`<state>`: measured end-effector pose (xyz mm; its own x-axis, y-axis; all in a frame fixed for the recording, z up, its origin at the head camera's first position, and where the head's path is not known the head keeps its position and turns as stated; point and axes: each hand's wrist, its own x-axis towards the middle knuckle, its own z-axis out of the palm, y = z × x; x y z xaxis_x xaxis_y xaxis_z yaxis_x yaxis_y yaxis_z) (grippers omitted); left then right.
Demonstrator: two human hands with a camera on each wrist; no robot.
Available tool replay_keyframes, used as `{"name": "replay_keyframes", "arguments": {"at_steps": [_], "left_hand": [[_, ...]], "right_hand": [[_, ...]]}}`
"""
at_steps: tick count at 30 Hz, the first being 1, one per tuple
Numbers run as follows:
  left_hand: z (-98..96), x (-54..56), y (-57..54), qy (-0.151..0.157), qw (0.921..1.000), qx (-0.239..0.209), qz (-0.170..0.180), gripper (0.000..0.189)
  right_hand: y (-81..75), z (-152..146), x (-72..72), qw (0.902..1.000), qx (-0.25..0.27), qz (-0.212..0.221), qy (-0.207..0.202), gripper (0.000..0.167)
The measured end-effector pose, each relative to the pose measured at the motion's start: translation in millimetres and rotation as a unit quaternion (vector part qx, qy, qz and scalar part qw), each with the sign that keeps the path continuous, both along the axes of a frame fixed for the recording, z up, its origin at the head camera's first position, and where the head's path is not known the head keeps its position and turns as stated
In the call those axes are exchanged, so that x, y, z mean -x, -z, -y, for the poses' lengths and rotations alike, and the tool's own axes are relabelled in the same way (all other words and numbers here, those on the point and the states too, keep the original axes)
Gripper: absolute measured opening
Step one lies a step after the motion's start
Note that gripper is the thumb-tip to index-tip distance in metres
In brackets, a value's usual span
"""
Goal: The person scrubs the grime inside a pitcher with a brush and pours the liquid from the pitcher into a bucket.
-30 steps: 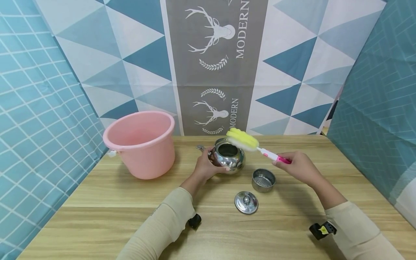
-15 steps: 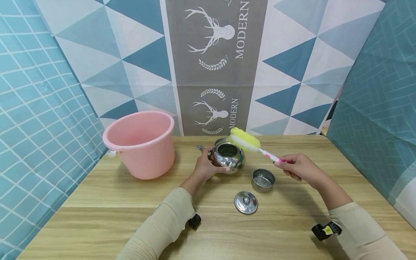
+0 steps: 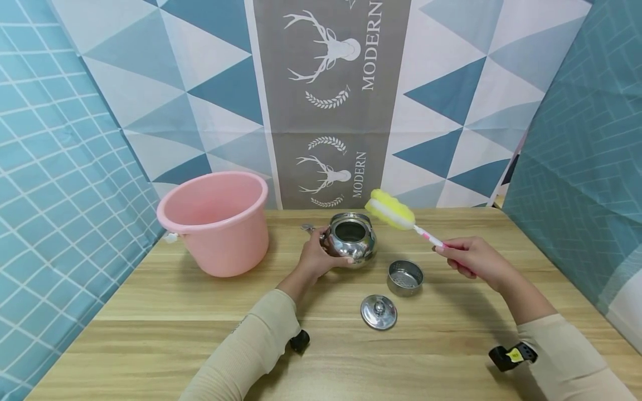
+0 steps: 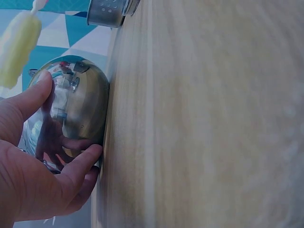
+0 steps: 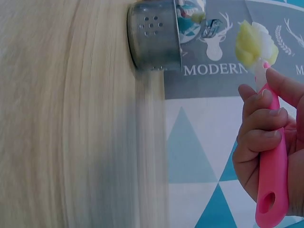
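Note:
My left hand (image 3: 316, 257) grips the side of a shiny steel teapot (image 3: 362, 249) standing lidless on the table. In the left wrist view, thumb and fingers spread round its rounded body (image 4: 88, 109). My right hand (image 3: 473, 259) holds a sponge bottle brush (image 3: 392, 210) up in the air, right of the teapot's mouth. Its head is yellow and white. The right wrist view shows the fingers curled round the pink handle (image 5: 273, 178). Nearer me stand a perforated steel strainer (image 3: 405, 278) and, knob up, the round teapot lid (image 3: 378, 313).
A pink bucket (image 3: 233, 245) with a white handle fitting stands at the back left of the wooden table (image 3: 401, 367). Patterned cloth (image 3: 441, 106) hangs behind the table, with blue cloths at both sides.
The right hand has drawn the brush to the right, away from over the teapot's rim, and the brush head has risen slightly. The left hand and teapot keep their place.

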<state>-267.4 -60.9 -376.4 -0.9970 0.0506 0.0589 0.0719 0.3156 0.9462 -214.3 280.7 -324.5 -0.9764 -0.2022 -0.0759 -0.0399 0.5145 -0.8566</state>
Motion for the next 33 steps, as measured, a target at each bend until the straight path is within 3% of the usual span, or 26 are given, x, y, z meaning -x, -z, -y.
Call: {"name": "replay_keyframes", "arguments": {"at_steps": [10, 18, 33], "left_hand": [[0.8, 1.2, 1.3, 0.002, 1.0, -0.001, -0.001, 0.1], [0.1, 1.9, 2.9, 0.006, 1.0, 0.001, 0.003, 0.101], [-0.3, 0.8, 1.2, 0.0, 1.0, 0.006, 0.004, 0.102]], "right_hand": [[6.9, -16.7, -2.1, 0.9985, -0.033, 0.018, 0.04, 0.049], [16.6, -25.9, -1.5, 0.9964, -0.03, 0.029, 0.074, 0.055], [36.7, -45.7, 0.7, 0.9939, -0.056, 0.038, 0.086, 0.049]]}}
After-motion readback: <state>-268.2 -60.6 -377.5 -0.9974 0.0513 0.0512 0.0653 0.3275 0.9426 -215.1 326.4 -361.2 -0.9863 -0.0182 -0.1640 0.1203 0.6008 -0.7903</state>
